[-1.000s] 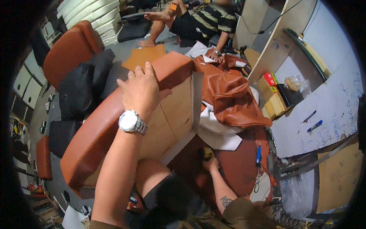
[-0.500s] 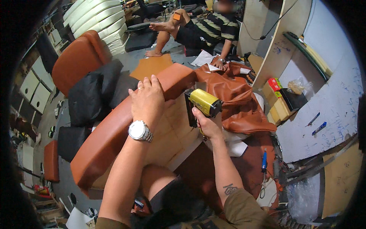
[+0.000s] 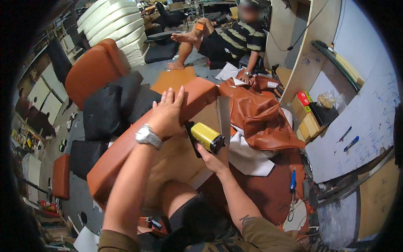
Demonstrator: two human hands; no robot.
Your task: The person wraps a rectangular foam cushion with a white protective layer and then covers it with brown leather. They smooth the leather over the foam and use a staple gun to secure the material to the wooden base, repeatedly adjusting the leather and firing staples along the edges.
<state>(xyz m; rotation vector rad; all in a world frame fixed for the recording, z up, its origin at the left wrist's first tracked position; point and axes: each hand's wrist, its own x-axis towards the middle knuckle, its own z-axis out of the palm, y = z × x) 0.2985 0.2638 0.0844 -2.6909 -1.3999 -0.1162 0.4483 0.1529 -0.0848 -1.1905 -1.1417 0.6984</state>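
My left hand (image 3: pixel 168 113), with a silver watch (image 3: pixel 147 136) on its wrist, lies with fingers spread on a long brown upholstered piece (image 3: pixel 115 157) that has a pale board back (image 3: pixel 212 113) and rests against my bare thigh (image 3: pixel 180 197). My right hand (image 3: pixel 208 157) grips a yellow-and-black staple gun (image 3: pixel 205 136), its front at the board just below my left hand. The tool's nose is hidden behind its body.
A person (image 3: pixel 235 42) reclines beyond crumpled brown vinyl (image 3: pixel 266 122), a hand on it. Black cushions (image 3: pixel 103 109), brown pads (image 3: pixel 90 77) and stacked white cushions (image 3: pixel 110 27) are at left. A white panel (image 3: pixel 352 126), blue-handled tool (image 3: pixel 293 180) and scissors (image 3: pixel 291 212) lie at right.
My right hand has brought the staple gun up from low at the right, then leftward and slightly down onto the board. My left hand has slid slightly along the upholstered edge, fingers still spread.
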